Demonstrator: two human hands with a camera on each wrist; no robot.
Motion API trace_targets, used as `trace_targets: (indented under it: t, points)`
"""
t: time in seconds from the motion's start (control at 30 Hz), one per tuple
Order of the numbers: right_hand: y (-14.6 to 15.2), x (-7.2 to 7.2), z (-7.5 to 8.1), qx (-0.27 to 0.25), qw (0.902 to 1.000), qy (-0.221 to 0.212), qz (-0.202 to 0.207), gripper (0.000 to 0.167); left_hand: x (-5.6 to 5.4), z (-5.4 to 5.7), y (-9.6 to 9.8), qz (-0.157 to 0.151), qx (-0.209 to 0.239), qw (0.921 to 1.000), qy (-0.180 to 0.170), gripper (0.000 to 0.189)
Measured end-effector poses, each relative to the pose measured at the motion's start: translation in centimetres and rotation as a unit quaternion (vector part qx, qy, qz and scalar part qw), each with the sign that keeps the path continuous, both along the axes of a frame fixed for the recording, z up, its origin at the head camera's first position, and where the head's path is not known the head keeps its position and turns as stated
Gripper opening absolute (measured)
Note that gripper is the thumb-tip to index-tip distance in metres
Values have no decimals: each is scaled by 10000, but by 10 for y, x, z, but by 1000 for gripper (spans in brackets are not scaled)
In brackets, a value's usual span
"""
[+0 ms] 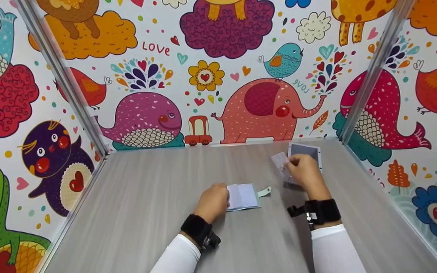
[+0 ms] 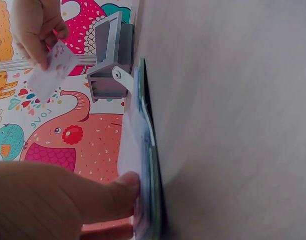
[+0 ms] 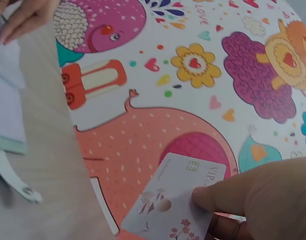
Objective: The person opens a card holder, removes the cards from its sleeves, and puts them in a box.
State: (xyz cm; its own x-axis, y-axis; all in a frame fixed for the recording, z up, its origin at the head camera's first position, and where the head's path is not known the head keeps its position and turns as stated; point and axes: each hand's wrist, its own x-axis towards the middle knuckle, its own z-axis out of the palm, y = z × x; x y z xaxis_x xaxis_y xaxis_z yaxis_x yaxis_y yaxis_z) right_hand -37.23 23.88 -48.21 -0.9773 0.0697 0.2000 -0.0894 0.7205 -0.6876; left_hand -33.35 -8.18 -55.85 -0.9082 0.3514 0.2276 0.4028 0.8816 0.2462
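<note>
My right hand (image 1: 305,170) pinches a white VIP card (image 3: 175,192) between thumb and fingers. Printed on its face are a chip, pink flowers and round motifs. The card is raised above the table, at the left side of a grey box (image 1: 320,156). Lower and to the left, a pale green card holder (image 1: 248,196) lies open on the table, showing its translucent sleeves. My left hand (image 1: 211,201) grips its left side, thumb (image 2: 124,187) pressed on the sleeves. A strap (image 1: 265,192) with a snap sticks out from the holder's right side.
The grey box has an open top and stands at the back right of the wood-grain table (image 1: 146,212). Printed panels (image 1: 203,106) with cartoon animals wall in the back and both sides. Metal posts (image 1: 63,79) mark the corners.
</note>
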Motion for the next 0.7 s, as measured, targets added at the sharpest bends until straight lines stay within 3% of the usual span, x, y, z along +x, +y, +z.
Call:
trace_targets:
  t: [0.33,0.7]
  points:
    - [35,2,0,276,9978,-172,-586,31,0,0,0,-34,-9,9999,116,22]
    - [48,-8,-29,913,9923,162,-826,24,-2,-2,0,-29,-57,10000,55,19]
